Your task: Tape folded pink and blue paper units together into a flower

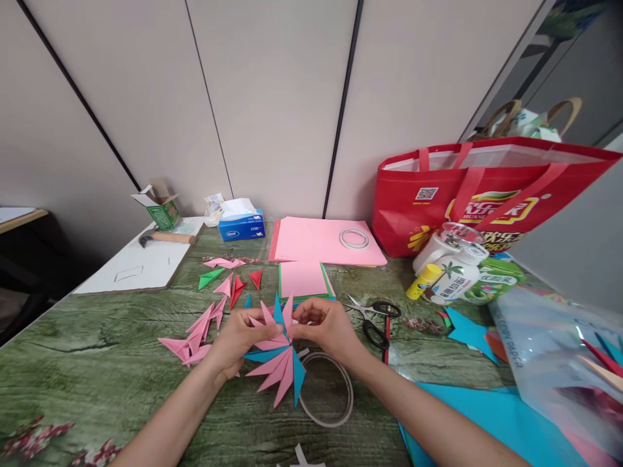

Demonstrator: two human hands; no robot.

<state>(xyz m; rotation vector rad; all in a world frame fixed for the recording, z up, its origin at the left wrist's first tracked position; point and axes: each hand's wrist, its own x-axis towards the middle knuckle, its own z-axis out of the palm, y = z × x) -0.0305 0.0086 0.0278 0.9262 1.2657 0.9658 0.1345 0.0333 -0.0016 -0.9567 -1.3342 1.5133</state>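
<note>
I hold a folded paper star (278, 355) made of pink and blue pointed pieces above the green table (97, 363). My left hand (239, 338) grips its left side with fingers closed on the pink points. My right hand (325, 324) pinches the upper right points near the star's middle. A ring of tape (327, 394) lies on the table just below the star. Loose pink folded points (195, 337) sit left of my left hand, with red and green ones (233, 283) behind them.
Black-handled scissors (374, 318) lie right of my right hand. Pink paper sheets (316, 246) with a tape ring lie behind. A red bag (487, 194), white jar (452, 266), glue stick, tissue box (242, 224) and blue paper (487, 415) surround the area.
</note>
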